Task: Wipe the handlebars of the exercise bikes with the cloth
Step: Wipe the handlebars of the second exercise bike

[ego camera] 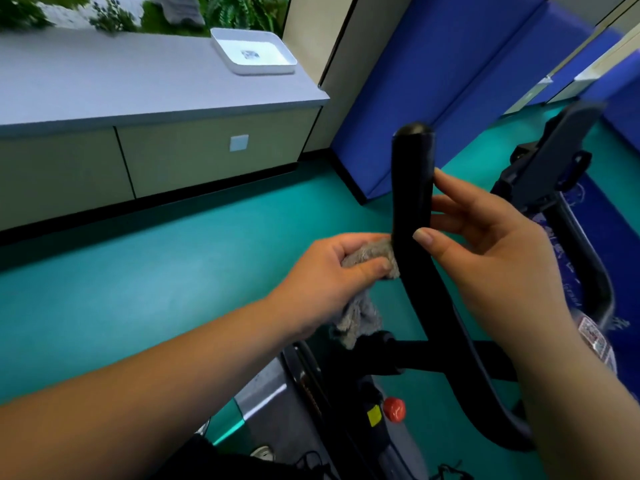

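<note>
A black exercise-bike handlebar [412,188] rises upright in the middle of the head view, ending in a rounded cap. My left hand [332,271] grips a grey cloth [363,303], whose upper bunch touches the bar's left side while the rest hangs below my palm. On the bar's right side my right hand [485,244] holds the bar, thumb on its near face and fingers behind it. The bar curves down to the right toward the bike's frame [388,355]. A second handlebar arm [588,271] stands further right.
A red knob [394,409] and a yellow label sit on the bike's stem below. A grey counter [138,84] with a white tray [254,51] runs along the left. Blue padded panels [450,81] line the wall behind. The floor [173,271] is teal.
</note>
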Demonstrator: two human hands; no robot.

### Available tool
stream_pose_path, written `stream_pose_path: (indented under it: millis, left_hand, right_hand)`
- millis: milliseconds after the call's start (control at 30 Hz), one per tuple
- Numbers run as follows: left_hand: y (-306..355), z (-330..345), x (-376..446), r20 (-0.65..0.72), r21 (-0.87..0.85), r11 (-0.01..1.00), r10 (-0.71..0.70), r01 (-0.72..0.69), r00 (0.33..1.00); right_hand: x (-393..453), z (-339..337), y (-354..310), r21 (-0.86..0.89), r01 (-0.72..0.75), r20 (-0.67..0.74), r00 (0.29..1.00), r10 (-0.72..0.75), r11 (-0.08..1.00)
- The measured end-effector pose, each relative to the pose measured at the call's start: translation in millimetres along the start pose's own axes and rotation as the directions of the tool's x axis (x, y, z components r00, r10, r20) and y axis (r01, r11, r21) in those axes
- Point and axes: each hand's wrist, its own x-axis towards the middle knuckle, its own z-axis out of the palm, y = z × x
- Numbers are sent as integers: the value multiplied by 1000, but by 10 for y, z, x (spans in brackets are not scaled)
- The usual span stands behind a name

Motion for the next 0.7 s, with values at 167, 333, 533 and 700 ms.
stream_pose_path:
  millis: [167, 333, 533, 700]
  left_hand:
    - [85, 9, 75, -43, -126, 992, 20, -25, 999]
    - [-178, 166, -116, -71, -129, 992, -15, 6, 997]
    - [-240, 256, -178, -141, -187, 982, -62, 35, 988]
    - [-324, 393, -255, -154, -261, 965, -66, 24, 986]
  right_hand:
    - [-81, -64, 10, -35, -25, 37, 999, 26, 999]
    - [-180, -150, 69, -88, -60, 63, 996, 65, 994]
    - [-278, -286, 103, -156, -98, 76, 991, 111, 983]
    - [-373, -363, 119, -181, -109, 117, 984, 132, 977]
